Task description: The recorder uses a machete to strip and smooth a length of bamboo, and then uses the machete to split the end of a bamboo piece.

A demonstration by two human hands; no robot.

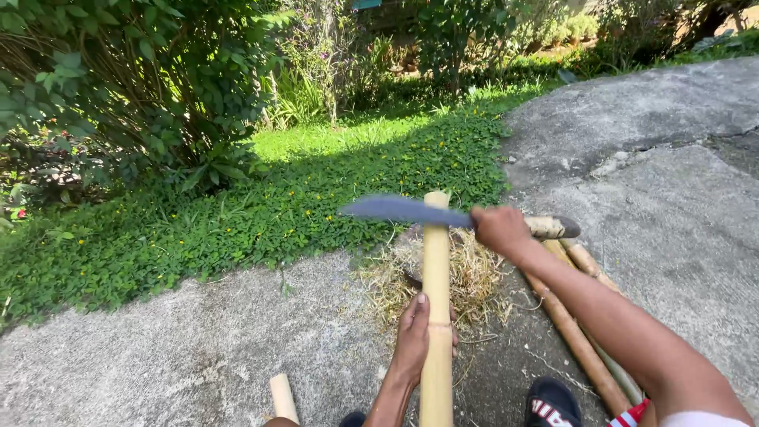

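Note:
My left hand (413,341) grips a pale bamboo pole (436,261) that stands nearly upright in front of me. My right hand (500,229) holds a large knife with a broad dark blade (399,209), blurred by motion, lying across the top end of the pole. The blade points left, level with the pole's tip. Behind the pole lies a heap of dry straw-like shavings (466,277) on the concrete.
Several bamboo lengths (581,344) lie on the ground at my right. A short bamboo stub (282,395) stands at the lower left. A black sandal (551,403) shows at the bottom. Green ground cover (237,221) and shrubs border the concrete (664,182).

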